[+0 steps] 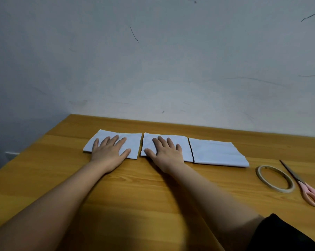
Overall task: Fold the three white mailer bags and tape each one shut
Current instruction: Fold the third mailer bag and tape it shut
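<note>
While both arms reached forward over the table (117,196), three folded white bags lay in a row near its far edge, close under the wall (153,60). From the head view, the left bag (133,142) and the middle bag (182,142) sat just beside each other with a thin strip of wood showing between them. The right bag (216,153) lay against the middle one, a dark line marking where their edges met.

The left hand (108,151) lay flat on the left bag, palm down, fingers straight and spread, the thumb pointing toward the gap between the bags; the heel of the hand reached past the bag's near edge onto the wood. The right hand (166,151) lay flat on the middle bag in the same way, fingers spread, thumb stretched left along the bag's near edge. Neither hand curled round anything. The right bag was untouched.

To the right of the bags, apart from them, a tape roll (275,178) lay flat on the table. Just beyond it lay scissors (305,185) with pink handles, blades closed and pointing away toward the wall. A dark sleeve (283,234) showed at the lower right corner.
</note>
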`<state>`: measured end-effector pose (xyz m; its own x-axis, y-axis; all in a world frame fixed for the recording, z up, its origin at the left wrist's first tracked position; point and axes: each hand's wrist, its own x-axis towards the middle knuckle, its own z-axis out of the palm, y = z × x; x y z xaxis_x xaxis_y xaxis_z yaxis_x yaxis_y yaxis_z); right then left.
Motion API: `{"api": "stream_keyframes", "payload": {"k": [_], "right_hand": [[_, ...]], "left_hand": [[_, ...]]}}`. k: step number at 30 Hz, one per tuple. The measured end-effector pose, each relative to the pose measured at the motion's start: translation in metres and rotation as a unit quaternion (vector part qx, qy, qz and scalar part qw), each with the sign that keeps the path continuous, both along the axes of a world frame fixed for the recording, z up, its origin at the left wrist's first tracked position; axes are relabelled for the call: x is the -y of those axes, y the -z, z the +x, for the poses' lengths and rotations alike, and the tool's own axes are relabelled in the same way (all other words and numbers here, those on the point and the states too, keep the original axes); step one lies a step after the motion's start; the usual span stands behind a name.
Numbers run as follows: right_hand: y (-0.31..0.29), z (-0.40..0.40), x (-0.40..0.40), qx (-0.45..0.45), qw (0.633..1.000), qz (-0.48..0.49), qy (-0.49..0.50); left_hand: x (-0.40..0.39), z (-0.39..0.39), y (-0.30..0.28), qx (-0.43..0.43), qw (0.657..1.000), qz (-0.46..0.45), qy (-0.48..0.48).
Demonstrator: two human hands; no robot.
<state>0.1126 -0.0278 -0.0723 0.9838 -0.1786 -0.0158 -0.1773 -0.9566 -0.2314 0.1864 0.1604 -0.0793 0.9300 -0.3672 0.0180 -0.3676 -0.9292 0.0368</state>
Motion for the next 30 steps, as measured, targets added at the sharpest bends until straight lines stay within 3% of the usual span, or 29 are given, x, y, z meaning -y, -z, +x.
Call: {"api": "stream_keyframes", "payload": {"k": [11, 19, 25, 30], "right_hand": [[-0.004, -0.004, 0.001, 0.003, 1.000, 0.007, -0.006], [-0.033, -0.025, 0.018, 0.075, 0.997, 0.006, 0.003], [-0.051, -0.065, 0.056, 0.102, 0.994, -0.017, 0.042], [-0.057, -0.111, 0.098, 0.091, 0.991, -0.033, 0.091]], "left_hand": [[0.010, -0.001, -0.004, -0.018, 1.000, -0.006, -0.009], [0.031, -0.022, -0.032, 0.017, 0.994, -0.109, -0.005], [0.072, -0.069, -0.052, 0.072, 0.983, -0.154, 0.075], [0.122, -0.119, -0.056, 0.064, 0.972, -0.138, 0.181]]}}
